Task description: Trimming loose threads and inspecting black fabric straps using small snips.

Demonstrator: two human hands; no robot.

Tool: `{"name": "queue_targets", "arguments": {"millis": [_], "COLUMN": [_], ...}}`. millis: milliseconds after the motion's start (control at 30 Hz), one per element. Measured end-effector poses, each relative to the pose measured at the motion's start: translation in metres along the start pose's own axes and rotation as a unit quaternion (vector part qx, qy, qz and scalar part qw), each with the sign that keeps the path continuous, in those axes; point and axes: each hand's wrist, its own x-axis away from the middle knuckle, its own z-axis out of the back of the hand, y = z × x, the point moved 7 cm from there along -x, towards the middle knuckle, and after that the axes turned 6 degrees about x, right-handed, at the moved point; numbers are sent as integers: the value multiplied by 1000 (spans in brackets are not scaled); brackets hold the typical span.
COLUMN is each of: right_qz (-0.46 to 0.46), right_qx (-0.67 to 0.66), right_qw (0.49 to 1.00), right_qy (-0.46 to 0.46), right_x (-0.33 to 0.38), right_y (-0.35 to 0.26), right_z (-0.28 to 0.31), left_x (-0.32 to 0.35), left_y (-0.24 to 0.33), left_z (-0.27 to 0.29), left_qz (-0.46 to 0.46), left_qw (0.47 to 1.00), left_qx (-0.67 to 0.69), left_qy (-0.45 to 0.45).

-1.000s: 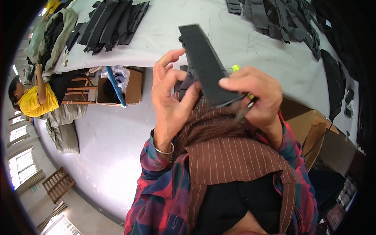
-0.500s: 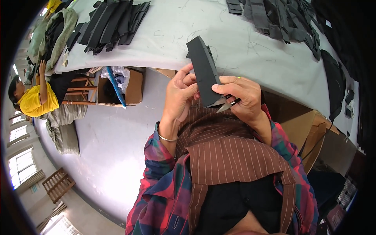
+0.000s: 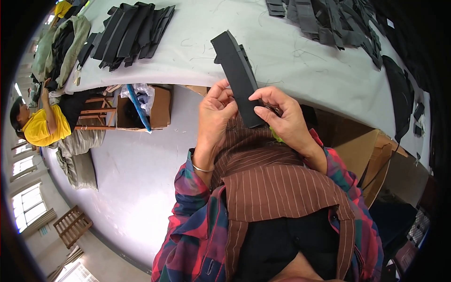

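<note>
- A broad table covered in pale grey-white cloth (image 3: 338,89) stretches before the worker, who wears a brown pinstriped apron (image 3: 286,192) and stands at its near edge.
- A co-worker in a yellow shirt (image 3: 44,127) is beyond the table's left end.
- An open brown cardboard box (image 3: 161,108) stands below the table's left part.
- A loose, overlapping heap of dark grey fabric strips (image 3: 324,23) lies on the table's far right.
- A neater, fanned row of flat black strips (image 3: 134,33) lies on the table's left; whether either group is finished cannot be told.
- One flat, straight black strip (image 3: 239,77) is held tilted before the table's near edge, its upper end overlapping the tabletop in view. Handling of this piece appears under way: it is not set down with either group, and how much is left on it does not show.
- The left hand (image 3: 216,110), fingers bent, grips the strip's left edge.
- The right hand (image 3: 284,113) pinches its lower right side between thumb and forefinger.
- A small yellow-green object (image 3: 276,136), mostly hidden, shows below the right hand, nearer the worker than the table.
- Thin dark threads (image 3: 305,52) are scattered on the table.
</note>
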Motion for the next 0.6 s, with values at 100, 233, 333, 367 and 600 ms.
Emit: {"name": "queue_targets", "arguments": {"millis": [100, 233, 333, 367, 600], "right_qz": [-8, -13, -18, -18, 23], "right_qx": [-17, -28, -42, -42, 107], "right_qw": [1000, 999, 997, 997, 994], "right_qy": [-4, -31, -54, -55, 1], "right_x": [1, 2, 3, 3, -8], "right_y": [7, 1, 0, 1, -10], "right_z": [1, -3, -6, -6, 16], "left_x": [-4, -10, -13, -12, -10], "left_y": [7, 20, 18, 19, 15], "left_z": [2, 7, 3, 1, -1], "left_qz": [-8, -18, -32, -33, -31], "left_qw": [998, 993, 994, 994, 996], "left_qx": [55, 114, 101, 101, 76], "left_qy": [-12, 37, -3, -3, 28]}}
